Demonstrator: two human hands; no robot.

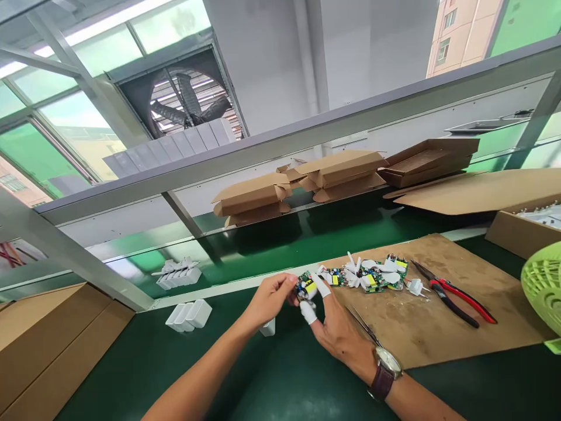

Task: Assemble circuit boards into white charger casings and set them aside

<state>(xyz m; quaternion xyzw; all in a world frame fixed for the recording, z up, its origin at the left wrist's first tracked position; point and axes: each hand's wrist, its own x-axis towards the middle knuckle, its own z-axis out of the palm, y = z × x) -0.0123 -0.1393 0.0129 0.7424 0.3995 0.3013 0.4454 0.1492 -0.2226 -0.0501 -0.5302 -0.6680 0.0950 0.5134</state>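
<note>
Between my two hands is a small circuit board (308, 286) with a yellow component on it. My left hand (272, 297) pinches its left side with thumb and fingers. White finger covers show on the thumb and a finger of my right hand (335, 327), which grips the board from the right. More circuit boards (372, 278) with white and yellow parts lie in a row on the brown board (438, 327). Tweezers (364, 325) rest beside my right wrist. Partly behind my left hand stands a white plastic case (268, 328).
Red-and-black pliers (456, 298) and a white plug piece (416, 287) lie on the brown board. White cases (189, 316) stand at left on the green table. Cardboard boxes (346, 169) line the back, and a green fan (543, 286) is at far right.
</note>
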